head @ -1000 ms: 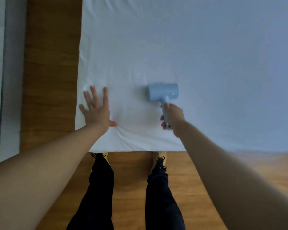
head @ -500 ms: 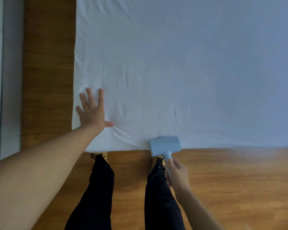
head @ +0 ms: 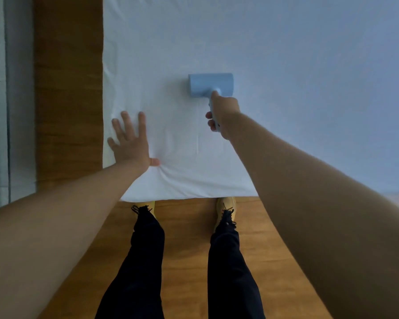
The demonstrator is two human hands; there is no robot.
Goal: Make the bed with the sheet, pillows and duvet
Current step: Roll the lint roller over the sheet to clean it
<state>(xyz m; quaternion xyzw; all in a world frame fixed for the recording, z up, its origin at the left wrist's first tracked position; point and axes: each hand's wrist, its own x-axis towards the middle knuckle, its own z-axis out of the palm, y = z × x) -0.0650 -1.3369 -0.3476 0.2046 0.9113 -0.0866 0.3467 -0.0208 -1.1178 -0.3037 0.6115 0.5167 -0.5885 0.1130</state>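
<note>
Sheet [head: 286,65] white, spread flat over the bed, filling the view from 9 through 3 o'clock, its near corner at about 7 o'clock by your feet. Your left hand [head: 130,143] lies flat on it near that corner, fingers straight and spread, thumb at a fan of small creases. Your right hand [head: 221,111] is curled round the handle of a pale blue handheld tool [head: 211,85], whose head rests on the sheet at 12 o'clock from that grip. Cloth looks thin, soft and limp; judge it light, quick to ruck under a sideways push. Take hold at the hem or corner, not mid-panel. No pillows or duvet in view.
</note>
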